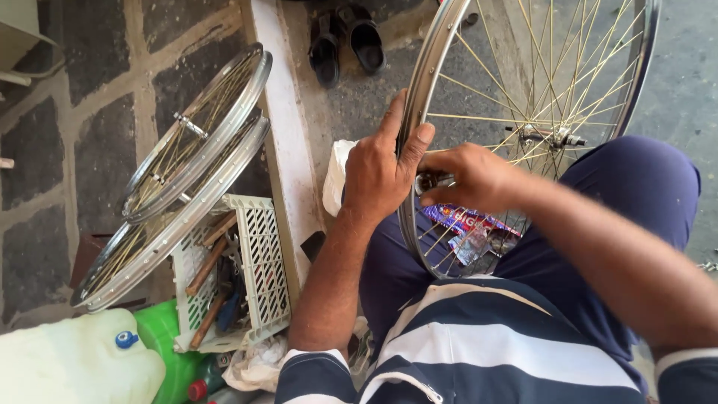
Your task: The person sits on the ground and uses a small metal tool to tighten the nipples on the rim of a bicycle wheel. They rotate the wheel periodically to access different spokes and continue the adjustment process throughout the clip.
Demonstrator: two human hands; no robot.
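Your ground is two surfaces: dark stone paving (97,142) with pale joints at left, grey concrete floor (688,82) at right, split by a pale raised kerb (288,142). On the paving: two bare wheel rims (187,172) leaning stacked, a white slotted crate (258,262) of tools, a green container (161,337). On the concrete: a pair of black sandals (348,41).

This is a small roadside bicycle repair workshop, open to the pavement. Two bare silver wheel rims with thin spokes (183,161) lean against a dark stone-block wall (97,135). A white slotted plastic crate (265,262) holds wooden-handled hand tools (209,262). A pair of black sandals (345,41) lies on the rough grey concrete ground (684,82), and another spoked silver wheel (523,127) rests across the seated person's lap.
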